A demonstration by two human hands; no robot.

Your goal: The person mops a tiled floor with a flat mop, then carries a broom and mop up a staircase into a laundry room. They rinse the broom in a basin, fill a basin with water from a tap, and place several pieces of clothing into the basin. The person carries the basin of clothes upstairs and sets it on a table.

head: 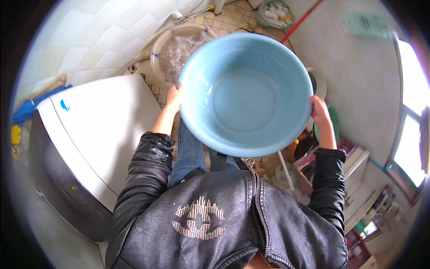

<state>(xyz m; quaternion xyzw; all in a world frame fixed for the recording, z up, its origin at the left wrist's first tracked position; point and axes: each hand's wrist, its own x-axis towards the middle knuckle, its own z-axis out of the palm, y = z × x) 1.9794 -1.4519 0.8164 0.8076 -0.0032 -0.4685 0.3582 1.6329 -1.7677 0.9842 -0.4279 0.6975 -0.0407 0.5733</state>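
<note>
A large light-blue plastic basin is held up in front of me, its open side facing me; its inside looks bare. My left hand grips the rim at the left, and my right hand grips it at the right. Beyond the basin's upper left edge, a pale round tub stands on the tiled floor with churning water in it. The basin hides part of that tub.
At the left stands a white washing machine with a dark panel. A red pole leans behind the basin, near a bowl of pale items. Cluttered shelving and a green basin are at the right.
</note>
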